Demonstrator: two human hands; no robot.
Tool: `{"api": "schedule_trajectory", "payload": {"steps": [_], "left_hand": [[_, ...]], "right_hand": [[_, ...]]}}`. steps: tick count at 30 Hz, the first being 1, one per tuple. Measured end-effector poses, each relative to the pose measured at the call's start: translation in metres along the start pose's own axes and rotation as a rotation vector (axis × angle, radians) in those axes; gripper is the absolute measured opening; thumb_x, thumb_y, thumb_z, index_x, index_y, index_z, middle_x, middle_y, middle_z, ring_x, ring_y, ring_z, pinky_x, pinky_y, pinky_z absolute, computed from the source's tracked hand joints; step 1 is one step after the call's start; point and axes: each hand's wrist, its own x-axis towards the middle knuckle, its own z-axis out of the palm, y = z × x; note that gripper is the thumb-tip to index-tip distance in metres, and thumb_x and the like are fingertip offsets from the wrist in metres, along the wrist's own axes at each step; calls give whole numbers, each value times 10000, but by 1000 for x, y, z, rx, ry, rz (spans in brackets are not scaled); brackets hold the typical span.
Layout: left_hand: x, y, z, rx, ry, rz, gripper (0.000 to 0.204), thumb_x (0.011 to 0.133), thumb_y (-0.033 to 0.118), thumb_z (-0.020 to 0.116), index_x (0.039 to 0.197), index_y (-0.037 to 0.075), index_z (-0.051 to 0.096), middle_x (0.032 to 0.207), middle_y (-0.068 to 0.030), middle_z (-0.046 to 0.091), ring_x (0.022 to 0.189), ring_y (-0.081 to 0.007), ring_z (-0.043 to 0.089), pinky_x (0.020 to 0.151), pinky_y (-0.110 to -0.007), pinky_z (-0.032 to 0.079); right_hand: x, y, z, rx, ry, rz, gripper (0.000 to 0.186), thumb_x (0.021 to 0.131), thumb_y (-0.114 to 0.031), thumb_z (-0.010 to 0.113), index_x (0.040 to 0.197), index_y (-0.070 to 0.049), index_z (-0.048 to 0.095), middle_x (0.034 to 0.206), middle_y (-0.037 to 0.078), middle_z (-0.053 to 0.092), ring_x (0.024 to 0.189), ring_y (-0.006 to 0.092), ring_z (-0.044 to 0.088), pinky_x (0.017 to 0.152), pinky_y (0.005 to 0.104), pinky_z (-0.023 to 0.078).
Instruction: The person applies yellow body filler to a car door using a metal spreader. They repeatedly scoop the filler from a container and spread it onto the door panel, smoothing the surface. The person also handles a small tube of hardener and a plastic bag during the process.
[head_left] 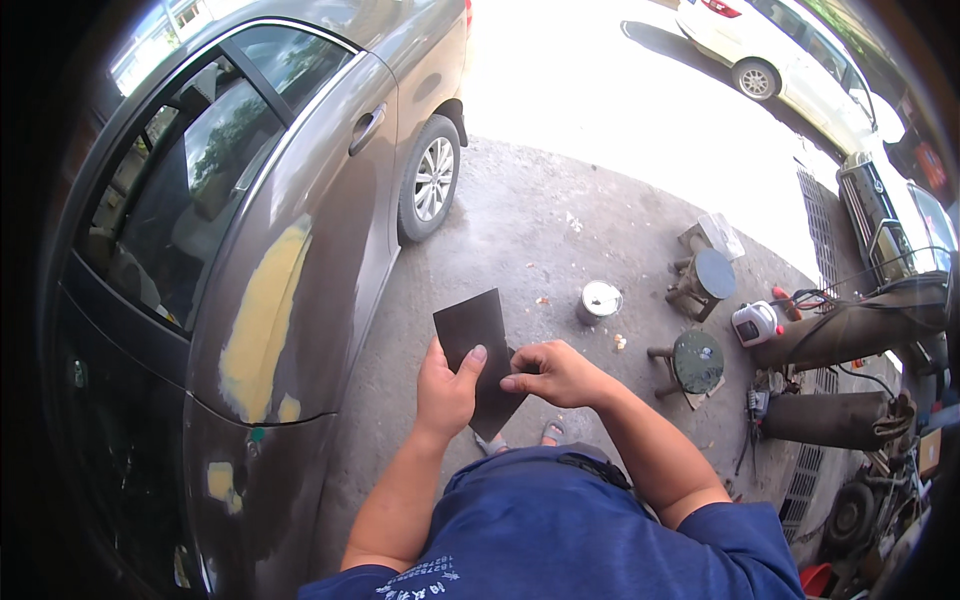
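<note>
Beside the brown car point(335, 210), a dark sheet point(493, 366) in the grip of both hands point(447, 392).

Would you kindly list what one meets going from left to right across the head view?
Large yellow patch, left hand, dark sheet, right hand, tin, nearest stool, white jug.

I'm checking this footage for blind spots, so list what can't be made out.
All in the head view:
- Bare left hand: most fingers hidden behind the flat, dark rectangular sheet.
- Sheet's far side: turned away.
- Feet in grey sandals: mostly hidden by the navy-blue cloth shirt.
- Glossy brown metal car: front end cut off by the picture's edge.
</note>
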Motion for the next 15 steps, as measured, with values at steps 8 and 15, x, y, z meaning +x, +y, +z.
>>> {"api": "schedule_trajectory", "payload": {"steps": [8, 15], "left_hand": [[-7, 1, -9, 214, -164, -71, 303, 915, 49, 563, 1203, -17, 497, 1087, -83, 613, 972, -126, 580, 864, -290, 481], [-15, -7, -18, -135, -51, -229, 293, 929, 42, 538, 1216, -1, 497, 1130, -85, 601, 1015, -139, 576, 885, -304, 484]], "right_hand": [[6, 7, -7, 159, 154, -37, 263, 893, -221, 672, 812, 15, 587, 705, 10, 583, 684, 75, 526, 619, 262, 456], [3, 9, -53, 36, 458, -36, 256, 954, -240, 571, 908, 3, 635, 722, 25, 584, 687, 95, 510, 632, 262, 426]]}}
